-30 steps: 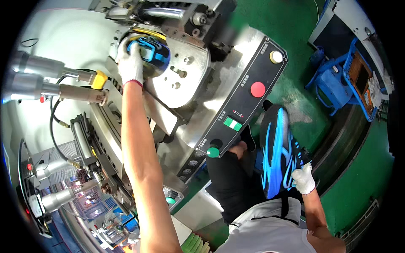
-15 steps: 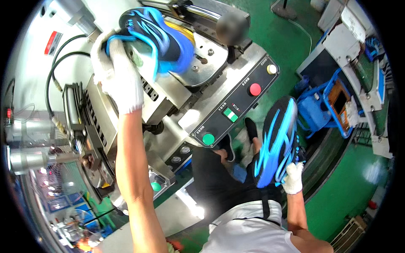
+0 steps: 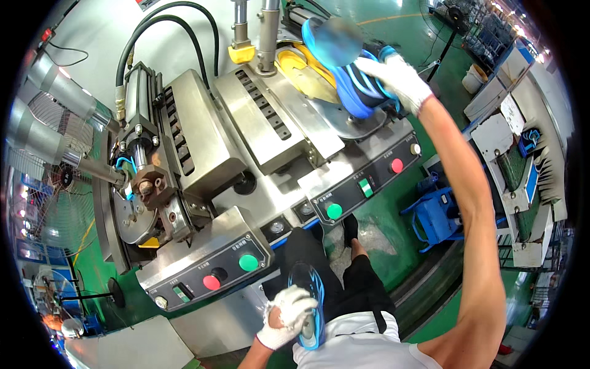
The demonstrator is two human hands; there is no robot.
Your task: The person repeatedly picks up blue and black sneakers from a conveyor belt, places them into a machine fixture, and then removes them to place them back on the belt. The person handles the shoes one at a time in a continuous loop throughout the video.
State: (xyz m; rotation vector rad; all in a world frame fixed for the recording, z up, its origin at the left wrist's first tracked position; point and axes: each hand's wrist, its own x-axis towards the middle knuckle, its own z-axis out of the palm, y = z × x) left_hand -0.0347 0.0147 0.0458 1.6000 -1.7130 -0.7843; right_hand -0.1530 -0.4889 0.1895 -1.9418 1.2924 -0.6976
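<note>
In my gloved left hand (image 3: 289, 313), low in front of my body, is a black sneaker (image 3: 315, 301) with bright blue lines. The fingers close over its side, and its opening shows a grey inside. My right arm reaches to the far right part of the machine, where my gloved right hand (image 3: 393, 80) grips another blue and black sneaker (image 3: 356, 92). This one sits tilted over a metal plate (image 3: 344, 123), beside a yellow sole-shaped pad (image 3: 301, 74). A blurred patch covers part of the shoe.
The steel press (image 3: 258, 123) carries two black control panels, the left one (image 3: 215, 277) and the right one (image 3: 369, 178), with green and red buttons. Black hoses (image 3: 184, 31) arch above it. A blue chair (image 3: 433, 215) stands at right, with a workbench (image 3: 491, 147) beyond.
My left hand has come from the machine down to my lap with a sneaker. My right hand has swung up from the lower right to the machine with the other sneaker. The view has shifted.
</note>
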